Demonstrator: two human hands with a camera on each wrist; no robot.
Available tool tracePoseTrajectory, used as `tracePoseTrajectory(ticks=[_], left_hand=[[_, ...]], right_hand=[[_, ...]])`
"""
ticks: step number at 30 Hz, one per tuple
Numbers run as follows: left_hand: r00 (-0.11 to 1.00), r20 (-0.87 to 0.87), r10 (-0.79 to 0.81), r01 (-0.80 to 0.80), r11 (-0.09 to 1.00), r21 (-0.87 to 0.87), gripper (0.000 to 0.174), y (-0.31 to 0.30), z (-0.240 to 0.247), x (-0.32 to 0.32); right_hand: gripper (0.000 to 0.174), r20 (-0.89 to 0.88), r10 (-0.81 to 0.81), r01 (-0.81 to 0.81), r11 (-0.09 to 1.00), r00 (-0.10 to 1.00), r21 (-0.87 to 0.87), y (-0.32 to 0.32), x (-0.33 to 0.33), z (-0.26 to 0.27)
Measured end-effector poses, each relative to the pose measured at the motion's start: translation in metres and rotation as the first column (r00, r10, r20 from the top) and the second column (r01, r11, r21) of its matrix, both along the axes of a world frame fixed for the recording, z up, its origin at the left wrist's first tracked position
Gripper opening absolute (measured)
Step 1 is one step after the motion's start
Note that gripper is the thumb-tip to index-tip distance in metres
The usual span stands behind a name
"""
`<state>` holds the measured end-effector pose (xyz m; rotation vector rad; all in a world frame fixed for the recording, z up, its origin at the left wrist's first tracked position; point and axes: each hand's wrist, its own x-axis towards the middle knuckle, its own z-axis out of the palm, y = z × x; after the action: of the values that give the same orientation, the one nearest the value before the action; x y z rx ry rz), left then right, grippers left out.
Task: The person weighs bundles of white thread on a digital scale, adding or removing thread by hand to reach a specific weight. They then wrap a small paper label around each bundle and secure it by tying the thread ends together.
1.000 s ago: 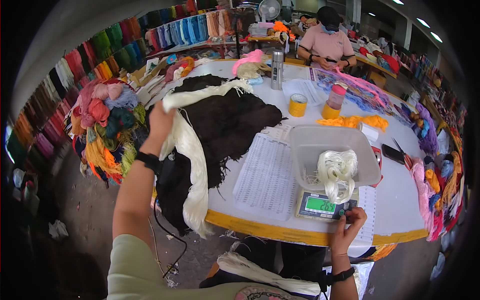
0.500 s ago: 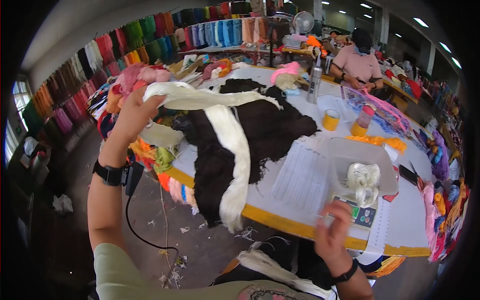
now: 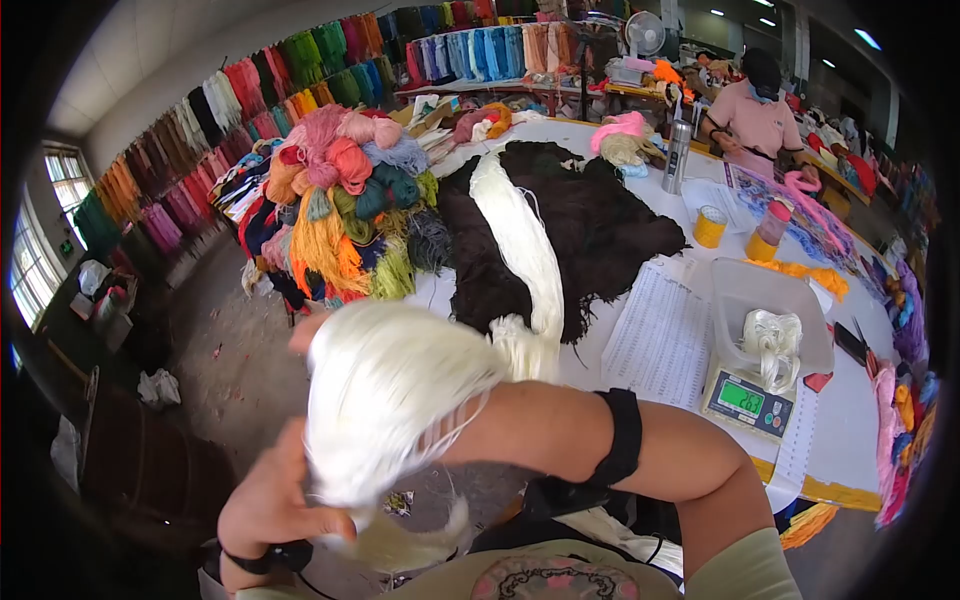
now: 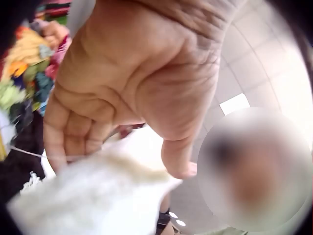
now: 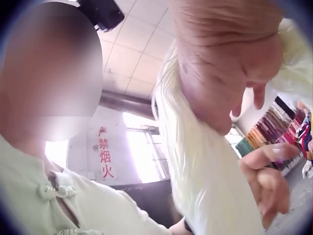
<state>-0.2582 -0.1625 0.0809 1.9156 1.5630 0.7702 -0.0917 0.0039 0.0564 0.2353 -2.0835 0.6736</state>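
Long glossy white yarn skein (image 3: 395, 385) drapes over my right hand (image 5: 234, 73), grip unclear; my left hand (image 3: 275, 500) alongside, thumb and fingers apart, hold unclear.

1 tall silver metal flask (image 3: 677, 157) stands far on the white-topped desk (image 3: 846, 412), 1 round pale fan (image 3: 645, 34) beyond.

- Pale wall (image 3: 215, 48), coloured skeins (image 3: 300, 62) hung in rows
- Bright barred window (image 3: 68, 185) at far left
- Grey floor (image 3: 215, 300), scattered scraps
- White tabletop (image 3: 848, 430), yellow edge
- Fan (image 3: 645, 34) at the back
- Lit ceiling lamps (image 3: 867, 39), upper right
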Motion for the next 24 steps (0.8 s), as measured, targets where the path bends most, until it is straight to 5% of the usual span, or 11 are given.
tracePoseTrajectory(ticks=[3,4,5,7,8,13,14,17,18,20,24], left_hand=[[0.916,0.373,-0.147,0.209,0.969,-0.131,0.113,0.006,-0.03,0.006],[0.881,0.439,-0.173,0.268,0.95,-0.163,0.114,0.007,-0.035,0.011],[0.847,0.499,-0.182,0.315,0.929,-0.195,0.116,0.009,-0.041,0.017],[0.796,0.571,-0.199,0.387,0.894,-0.228,0.118,0.013,-0.043,0.028],[0.772,0.604,-0.2,0.413,0.88,-0.236,0.119,0.016,-0.042,0.032],[0.647,0.753,-0.115,0.371,0.911,-0.179,0.125,0.047,-0.017,0.071],[0.571,0.791,-0.22,0.406,0.913,-0.039,0.127,0.06,-0.017,0.084],[0.445,0.807,-0.388,0.455,0.874,0.17,0.128,0.087,-0.023,0.087],[0.403,0.8,-0.445,0.481,0.846,0.23,0.127,0.09,-0.022,0.088],[0.353,0.85,-0.391,0.477,0.857,0.196,0.123,0.085,-0.018,0.097],[0.208,0.926,-0.314,0.435,0.878,0.2,0.11,0.081,-0.009,0.114]], right_hand=[[0.065,0.513,0.154,-0.339,0.896,0.845,0.288,-0.044,0.011,0.062],[0.063,0.535,0.278,-0.342,0.939,0.798,0.022,-0.052,0.002,0.041],[0.061,0.496,0.407,-0.323,0.913,0.767,-0.249,-0.063,-0.001,0.043],[0.081,0.536,0.38,-0.373,0.919,0.754,-0.127,-0.059,0.011,0.049],[0.078,0.539,0.416,-0.384,0.906,0.732,-0.178,-0.055,0.011,0.042],[0.062,0.468,0.54,-0.104,0.725,0.7,-0.68,-0.019,0.044,-0.077],[0.043,0.324,0.571,0.022,0.471,0.754,-0.882,-0.026,0.079,-0.064],[0.05,0.223,0.532,0.056,0.312,0.817,-0.948,-0.039,0.118,-0.079],[0.05,0.221,0.529,0.056,0.309,0.82,-0.949,-0.042,0.124,-0.084],[0.051,0.349,0.483,0.031,0.552,0.803,-0.833,-0.046,0.13,-0.096],[0.051,0.57,0.346,0.156,0.74,0.745,-0.654,-0.055,0.137,-0.11]])
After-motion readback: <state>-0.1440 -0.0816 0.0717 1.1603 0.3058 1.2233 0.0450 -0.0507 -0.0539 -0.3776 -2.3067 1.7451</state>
